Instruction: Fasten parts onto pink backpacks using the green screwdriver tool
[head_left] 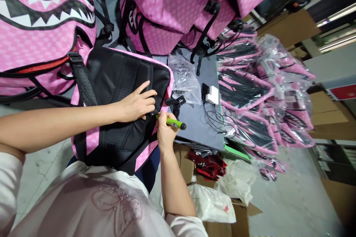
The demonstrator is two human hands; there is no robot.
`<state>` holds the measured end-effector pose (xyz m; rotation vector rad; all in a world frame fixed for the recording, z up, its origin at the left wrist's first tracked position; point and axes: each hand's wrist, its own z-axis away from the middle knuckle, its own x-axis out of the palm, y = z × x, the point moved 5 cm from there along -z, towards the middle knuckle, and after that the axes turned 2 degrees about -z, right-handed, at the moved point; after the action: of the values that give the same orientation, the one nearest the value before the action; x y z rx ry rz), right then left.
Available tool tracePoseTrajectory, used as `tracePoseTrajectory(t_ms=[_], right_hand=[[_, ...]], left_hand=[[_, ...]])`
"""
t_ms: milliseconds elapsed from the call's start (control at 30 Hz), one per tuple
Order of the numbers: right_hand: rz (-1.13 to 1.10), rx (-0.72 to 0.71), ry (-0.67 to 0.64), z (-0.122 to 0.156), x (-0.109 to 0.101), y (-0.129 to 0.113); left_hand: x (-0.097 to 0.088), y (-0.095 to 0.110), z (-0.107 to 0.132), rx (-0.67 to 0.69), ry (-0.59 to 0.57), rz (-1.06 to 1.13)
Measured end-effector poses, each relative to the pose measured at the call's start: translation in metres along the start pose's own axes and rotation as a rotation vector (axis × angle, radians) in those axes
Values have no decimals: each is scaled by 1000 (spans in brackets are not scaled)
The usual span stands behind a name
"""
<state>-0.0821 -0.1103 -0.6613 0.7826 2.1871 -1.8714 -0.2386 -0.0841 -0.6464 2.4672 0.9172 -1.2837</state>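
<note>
A black-backed pink backpack lies against my body at the edge of the table, its padded back panel facing up. My left hand rests flat on that panel with the fingers spread. At the pack's right edge, my right hand is closed around a slim green pen-like tool with a black end. The tool's tip points left at the black panel; whether it touches is unclear. Just beyond my right hand, a black strap with a tag hangs off the pack's side.
More pink backpacks stand at the left and behind. A clear plastic bag, a white charger block and cables lie on the grey table. Bagged packs are piled rightward; red packets and white bags sit below.
</note>
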Motion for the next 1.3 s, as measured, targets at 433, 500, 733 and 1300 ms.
tracePoseTrajectory(t_ms=[433, 500, 733, 1300], right_hand=[[20, -72, -40, 6, -1, 1], [55, -80, -36, 5, -1, 1], [-23, -146, -59, 8, -11, -2], [-115, -711, -262, 26, -71, -76]], left_hand=[[-3, 2, -4, -11, -73, -110], [-8, 1, -10, 5, -96, -124], [-21, -3, -37, 78, -305, -160], [-81, 49, -23, -427, -447, 191]])
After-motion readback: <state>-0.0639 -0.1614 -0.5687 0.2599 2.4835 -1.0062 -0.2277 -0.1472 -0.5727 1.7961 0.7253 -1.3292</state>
